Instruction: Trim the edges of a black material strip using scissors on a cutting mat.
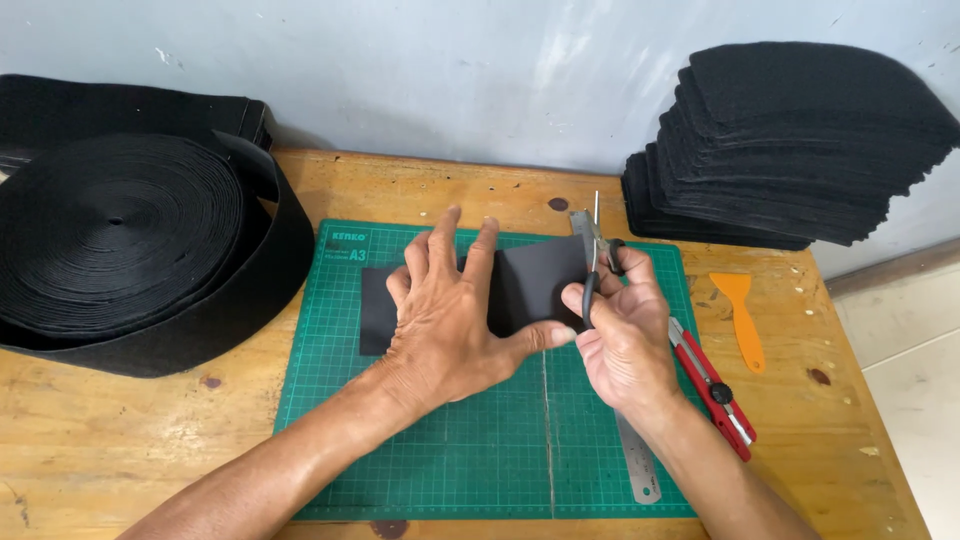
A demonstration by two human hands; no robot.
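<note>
— Where is the black strip (535, 280)?
— On the green cutting mat (440, 460); your left hand (450, 320) presses it flat, fingers spread.
— And your right hand (625, 335)?
— Clenched around scissors (597, 262) at the strip's edge.

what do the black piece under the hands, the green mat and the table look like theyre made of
Black piece: likely felt or thin foam, matte and soft-looking, the same dull black as the roll and the stack. Green mat: probably rubbery plastic, smooth, with a printed grid. Table: wood, with visible grain, knots and a worn yellowish finish.
</note>
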